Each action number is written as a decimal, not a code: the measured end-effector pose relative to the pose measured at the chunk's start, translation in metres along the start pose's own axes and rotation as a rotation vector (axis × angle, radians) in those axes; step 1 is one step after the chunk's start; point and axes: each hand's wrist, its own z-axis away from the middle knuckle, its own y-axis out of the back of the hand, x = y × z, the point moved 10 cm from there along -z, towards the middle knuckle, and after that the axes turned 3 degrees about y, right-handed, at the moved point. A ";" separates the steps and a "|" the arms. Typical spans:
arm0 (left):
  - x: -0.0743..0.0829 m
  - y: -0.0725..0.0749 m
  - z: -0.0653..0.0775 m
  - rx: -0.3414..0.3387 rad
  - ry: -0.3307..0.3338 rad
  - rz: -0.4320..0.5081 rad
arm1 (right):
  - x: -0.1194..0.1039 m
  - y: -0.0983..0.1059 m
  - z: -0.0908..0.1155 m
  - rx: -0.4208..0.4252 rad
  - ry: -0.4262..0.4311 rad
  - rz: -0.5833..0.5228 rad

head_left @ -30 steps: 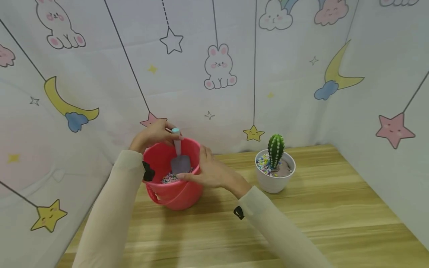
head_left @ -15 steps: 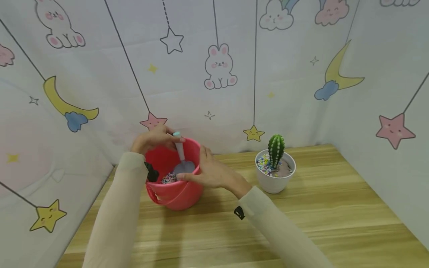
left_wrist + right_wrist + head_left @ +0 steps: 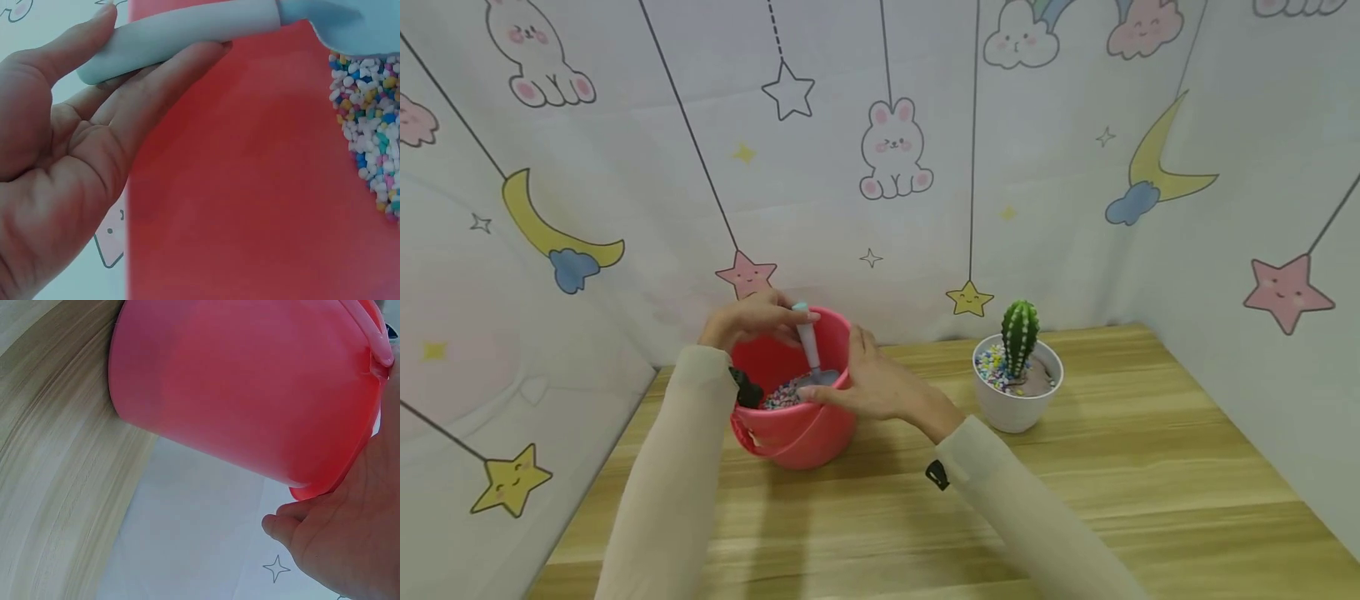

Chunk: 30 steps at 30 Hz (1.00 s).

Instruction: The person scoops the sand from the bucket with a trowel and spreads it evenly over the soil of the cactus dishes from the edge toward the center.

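Against the back wall stands a red bucket (image 3: 820, 442), its carrying handle hanging down the front. Small multicoloured pebbles (image 3: 372, 125) lie inside it. My left hand (image 3: 752, 319) reaches over the rim and pinches the pale handle of a small grey-blue shovel (image 3: 808, 343) between thumb and fingers. The shovel's blade (image 3: 369, 25) rests against the pebbles, with its lower part out of sight in the left wrist view. My right hand (image 3: 887, 385) grips the bucket's right rim, thumb over the near edge and fingers farther back.
A white pot (image 3: 1015, 412) with a green cactus (image 3: 1020, 337) and coloured pebbles stands right of the bucket. The wooden table (image 3: 1075, 500) meets a printed cloth wall (image 3: 820, 208) behind and at both sides.
My left hand has moved down and slightly right with the shovel, and its blade has sunk lower towards the pebbles. My right hand has stayed on the bucket's rim.
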 end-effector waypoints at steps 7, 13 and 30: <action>0.001 -0.004 -0.001 -0.011 -0.016 0.014 | -0.002 0.002 0.000 0.005 0.021 0.056; 0.004 -0.005 0.000 -0.014 -0.021 0.001 | -0.007 0.007 0.001 -0.011 0.021 0.249; 0.003 -0.006 0.001 -0.028 -0.019 -0.002 | -0.014 0.009 0.000 -0.038 0.021 0.375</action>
